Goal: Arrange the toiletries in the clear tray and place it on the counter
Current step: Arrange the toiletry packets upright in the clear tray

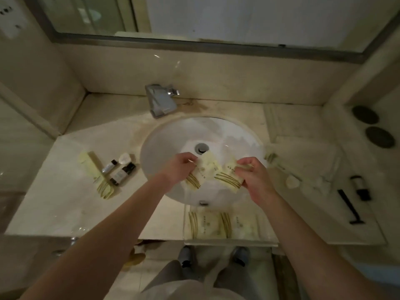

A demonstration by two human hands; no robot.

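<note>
The counter [65, 202] was pale beige stone with brown staining around the sink [238, 135], a white oval basin set under it at the centre. A square chrome faucet [161, 100] stood at 12 o'clock from the basin, below a framed mirror [194, 16]. The lighting was dim.

At 9 o'clock from the basin lay a long cream packet [97, 174] with olive stripes, two small dark-capped bottles [122, 174] just beside it, and a small round white item [125, 158]. At 3 o'clock lay several pale round items [292, 182], blurred. Farther out lay a black razor [350, 207] and a dark-capped bottle [360, 189].

The clear tray [268, 241] sat on the front edge of the counter at 6 o'clock from the basin. It was transparent and low-walled. It contained cream sachets [207, 225] with olive stripes, laid flat side by side.

Both hands were over the basin. The left hand [179, 167] pinched a cream striped sachet [201, 169] between curled fingers. The right hand [253, 174] gripped a second striped sachet [228, 176] the same way. The two sachets were just beside each other; whether they touched could not be determined.
</note>
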